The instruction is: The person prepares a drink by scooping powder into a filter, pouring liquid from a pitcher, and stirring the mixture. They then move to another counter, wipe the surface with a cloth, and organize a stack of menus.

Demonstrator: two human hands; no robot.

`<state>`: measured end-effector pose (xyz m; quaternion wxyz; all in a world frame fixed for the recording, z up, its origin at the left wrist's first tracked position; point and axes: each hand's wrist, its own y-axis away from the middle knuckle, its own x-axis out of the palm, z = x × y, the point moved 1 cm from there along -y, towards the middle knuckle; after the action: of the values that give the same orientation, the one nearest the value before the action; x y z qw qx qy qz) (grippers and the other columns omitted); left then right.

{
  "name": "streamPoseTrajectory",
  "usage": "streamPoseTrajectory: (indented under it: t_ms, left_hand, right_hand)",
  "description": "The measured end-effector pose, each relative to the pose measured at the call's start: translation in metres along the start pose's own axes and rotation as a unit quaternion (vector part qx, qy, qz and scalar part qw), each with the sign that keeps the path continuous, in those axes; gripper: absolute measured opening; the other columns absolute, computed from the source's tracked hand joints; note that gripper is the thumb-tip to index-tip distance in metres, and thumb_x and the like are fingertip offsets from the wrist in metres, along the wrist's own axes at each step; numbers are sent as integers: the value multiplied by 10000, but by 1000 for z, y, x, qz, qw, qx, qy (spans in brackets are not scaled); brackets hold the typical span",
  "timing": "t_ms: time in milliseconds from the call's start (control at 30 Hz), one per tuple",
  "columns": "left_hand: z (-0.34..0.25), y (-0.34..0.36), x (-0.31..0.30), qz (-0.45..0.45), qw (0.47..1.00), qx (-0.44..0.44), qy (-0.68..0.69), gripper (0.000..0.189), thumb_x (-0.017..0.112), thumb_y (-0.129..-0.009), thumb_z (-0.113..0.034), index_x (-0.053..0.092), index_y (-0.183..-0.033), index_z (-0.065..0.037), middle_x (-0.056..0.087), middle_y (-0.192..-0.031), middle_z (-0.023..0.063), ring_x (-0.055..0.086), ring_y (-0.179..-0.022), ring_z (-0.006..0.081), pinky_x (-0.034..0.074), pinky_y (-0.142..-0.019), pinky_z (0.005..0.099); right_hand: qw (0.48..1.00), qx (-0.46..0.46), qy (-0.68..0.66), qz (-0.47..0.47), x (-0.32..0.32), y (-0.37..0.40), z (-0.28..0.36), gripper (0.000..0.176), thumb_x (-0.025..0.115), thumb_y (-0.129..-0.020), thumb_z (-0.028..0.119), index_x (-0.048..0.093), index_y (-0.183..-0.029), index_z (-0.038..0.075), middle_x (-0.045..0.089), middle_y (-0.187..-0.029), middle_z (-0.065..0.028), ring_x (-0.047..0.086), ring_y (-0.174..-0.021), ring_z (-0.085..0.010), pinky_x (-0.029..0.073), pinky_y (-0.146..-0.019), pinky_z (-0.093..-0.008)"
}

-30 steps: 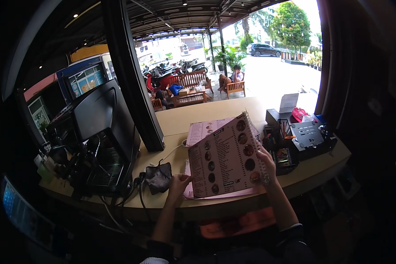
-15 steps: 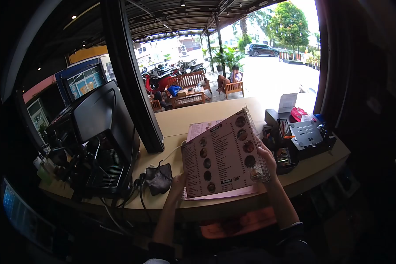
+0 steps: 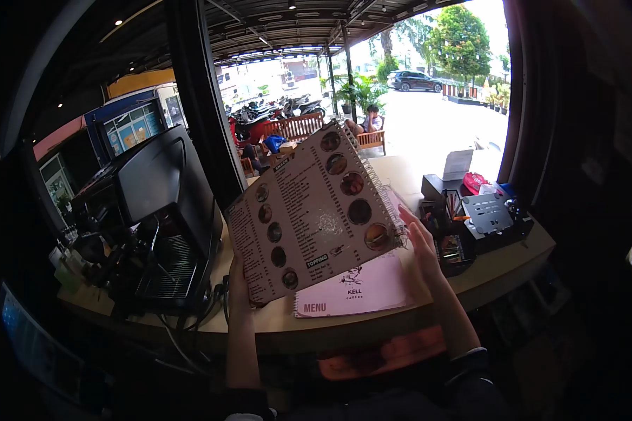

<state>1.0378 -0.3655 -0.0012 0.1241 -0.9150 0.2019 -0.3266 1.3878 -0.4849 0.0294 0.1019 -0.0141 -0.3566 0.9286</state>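
Observation:
A spiral-bound menu (image 3: 316, 210) with text columns and round food photos is tilted in the air over the counter. My left hand (image 3: 239, 284) grips its lower left edge, the fingers partly hidden behind it. Beside the spiral binding at its right side, my right hand (image 3: 421, 242) is open with the fingers stretched out. Under the raised menu lies a pink menu (image 3: 393, 288), its cover reading "MENU" and "KELL coffee". The raised one hides much of it.
An espresso machine (image 3: 168, 217) stands on the counter (image 3: 491, 259) at left. A black organizer (image 3: 456, 252) with pens and a grey perforated stand (image 3: 489, 214) are at right. Beyond a dark post (image 3: 207, 105), a person (image 3: 373, 119) sits outside on a wooden chair.
The menu in my left hand has moved left and up, uncovering more of the pink cover below. My right hand has loosened from the binding, its fingers now straightened.

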Motion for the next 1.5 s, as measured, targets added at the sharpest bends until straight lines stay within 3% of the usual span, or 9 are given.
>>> streamPoseTrajectory:
  t_ms: [133,267,400,533,800,867,933,1233,1500]
  left_hand:
    - [-7,12,-14,10,1000,-10,2,417,353,-982,-342,438,-1222,-12,575,-1105,104,616,-924,156,539,-736,275]
    - [-2,18,-27,35,998,-49,23,407,347,-983,-342,447,-1216,-24,572,-1111,98,615,-923,152,539,-739,276]
    - [-3,21,-22,24,998,-52,9,396,342,-984,-344,459,-1202,-36,571,-1111,96,612,-929,143,535,-744,276]
    - [4,20,-31,14,997,-70,17,395,367,-979,-337,455,-1217,-34,569,-1121,98,612,-928,144,534,-751,280]
    - [35,17,-16,7,990,-108,95,421,391,-974,-330,431,-1257,-21,568,-1156,101,607,-966,158,528,-791,285]
    - [31,17,-25,42,991,-100,84,427,401,-970,-338,435,-1253,-19,578,-1141,100,604,-976,157,527,-797,290]
    - [20,18,-31,3,995,-94,42,432,416,-964,-343,445,-1246,-18,591,-1118,101,608,-966,153,528,-789,293]
    - [-36,28,-92,5,993,-100,-67,386,437,-958,-287,477,-1212,1,600,-1080,110,619,-933,152,538,-765,283]
    - [-56,-8,-53,-11,992,-109,-55,336,468,-938,-181,474,-1217,7,601,-1090,122,605,-960,183,490,-852,310]
  right_hand:
    - [969,214,117,-31,-30,6,-93,652,446,-907,499,399,-1313,-8,474,-1289,-105,493,-1128,-222,359,-950,-439]
    - [886,440,-150,3,-11,22,-127,689,442,-876,580,382,-1337,72,486,-1274,-114,516,-1106,-249,406,-915,-432]
    - [866,462,-186,40,36,27,-79,661,372,-903,587,377,-1347,97,470,-1282,-104,486,-1131,-240,412,-924,-437]
    - [831,445,-288,168,44,40,-163,661,309,-922,583,355,-1366,96,447,-1297,-98,474,-1137,-232,419,-934,-427]
    - [755,418,-489,130,53,47,-163,656,380,-905,573,416,-1323,68,527,-1224,-119,538,-1088,-251,453,-911,-419]
    - [891,355,-278,-49,67,40,-51,489,473,-913,444,509,-1192,45,615,-1068,-95,602,-966,-235,480,-863,-407]
    - [857,347,-380,10,2,44,-147,381,492,-917,345,520,-1140,36,610,-1071,-105,596,-983,-223,478,-867,-385]
    - [952,265,-123,-91,-141,36,4,261,556,-886,121,507,-1127,32,596,-1028,-55,600,-881,-119,499,-772,-256]
    - [981,182,17,-70,-148,49,-27,186,536,-901,100,504,-1078,55,571,-960,-14,537,-903,-71,451,-786,-242]
